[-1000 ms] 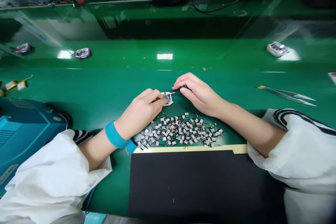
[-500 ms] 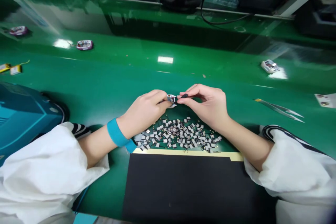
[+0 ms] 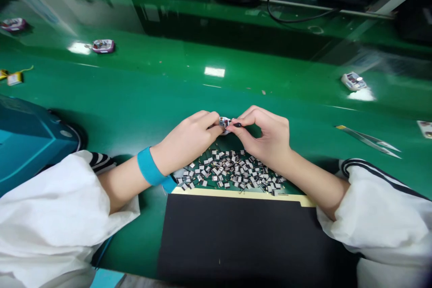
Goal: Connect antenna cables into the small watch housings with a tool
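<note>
Between the fingers of my left hand point(image 3: 192, 137) is a small white device with an exposed circuit board point(image 3: 224, 122); part of it is hidden by the fingertips. A teal strap point(image 3: 149, 167) circles that wrist. My right hand point(image 3: 266, 132) pinches a small black part point(image 3: 237, 124) between thumb and forefinger, right against the board's near side. What kind of part it is I cannot make out. Just below both hands lies a loose heap of small white-and-black components with thin leads point(image 3: 232, 171).
A black sheet with a yellow edge point(image 3: 236, 234) lies in front of me. Tweezers point(image 3: 369, 139) and an open white device point(image 3: 353, 82) are on the right. Purple-rimmed devices point(image 3: 103, 46), yellow batteries point(image 3: 15, 78) and a teal machine point(image 3: 33, 139) are on the left.
The view has shifted slightly. My right fingertips and the black part sit a little closer to the board; both hands keep their grip.
</note>
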{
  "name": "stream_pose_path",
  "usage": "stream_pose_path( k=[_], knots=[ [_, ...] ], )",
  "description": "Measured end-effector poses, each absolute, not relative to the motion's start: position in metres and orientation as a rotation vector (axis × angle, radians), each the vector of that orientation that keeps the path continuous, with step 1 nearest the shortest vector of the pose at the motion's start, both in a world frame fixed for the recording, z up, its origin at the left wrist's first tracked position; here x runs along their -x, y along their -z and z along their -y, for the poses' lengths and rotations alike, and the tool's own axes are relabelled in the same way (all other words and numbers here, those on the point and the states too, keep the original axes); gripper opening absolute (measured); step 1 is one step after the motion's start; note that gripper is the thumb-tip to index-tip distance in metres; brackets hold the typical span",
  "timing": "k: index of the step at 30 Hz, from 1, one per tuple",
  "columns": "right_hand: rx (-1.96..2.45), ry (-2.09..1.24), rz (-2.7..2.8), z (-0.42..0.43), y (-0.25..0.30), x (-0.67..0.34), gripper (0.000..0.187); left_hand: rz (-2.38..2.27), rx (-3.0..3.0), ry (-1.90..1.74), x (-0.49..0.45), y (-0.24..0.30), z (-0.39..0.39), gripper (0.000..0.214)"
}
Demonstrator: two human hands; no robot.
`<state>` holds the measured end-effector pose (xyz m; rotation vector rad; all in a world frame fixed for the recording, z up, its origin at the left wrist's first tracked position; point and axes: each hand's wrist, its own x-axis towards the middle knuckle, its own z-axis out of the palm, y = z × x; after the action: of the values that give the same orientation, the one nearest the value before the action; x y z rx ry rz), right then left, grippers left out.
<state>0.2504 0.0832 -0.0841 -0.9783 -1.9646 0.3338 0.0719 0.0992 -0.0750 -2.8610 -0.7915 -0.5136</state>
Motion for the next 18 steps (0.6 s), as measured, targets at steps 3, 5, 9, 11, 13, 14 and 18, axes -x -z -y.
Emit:
stream_pose_path(
  k=[3,5,9,11,13,14,18],
  knots=[
    [0.962,-0.372,1.951,-0.0834,0.0853,-0.2493,0.021,0.793,2.870,0.511,-0.0721,0.0751,-0.0991,0.016],
    [0.961,-0.389,1.950,-0.0832,0.0862,-0.2492,0.022,0.805,2.874,0.500,-0.0720,0.0756,-0.0990,0.017],
    [0.964,-0.456,1.934,-0.0842,0.0874,-0.2497,0.023,0.797,2.848,0.498,-0.0721,0.0767,-0.0987,0.019],
    [0.953,-0.499,1.911,-0.0855,0.0874,-0.2499,0.023,0.793,2.815,0.511,-0.0722,0.0772,-0.0984,0.019],
    [0.931,-0.523,1.893,-0.0869,0.0874,-0.2497,0.022,0.786,2.791,0.522,-0.0723,0.0777,-0.0983,0.020],
    [0.921,-0.532,1.888,-0.0876,0.0876,-0.2496,0.022,0.776,2.786,0.528,-0.0722,0.0779,-0.0984,0.021],
    [0.864,-0.558,1.867,-0.0900,0.0904,-0.2498,0.023,0.763,2.782,0.517,-0.0723,0.0785,-0.0986,0.025]
  ],
)
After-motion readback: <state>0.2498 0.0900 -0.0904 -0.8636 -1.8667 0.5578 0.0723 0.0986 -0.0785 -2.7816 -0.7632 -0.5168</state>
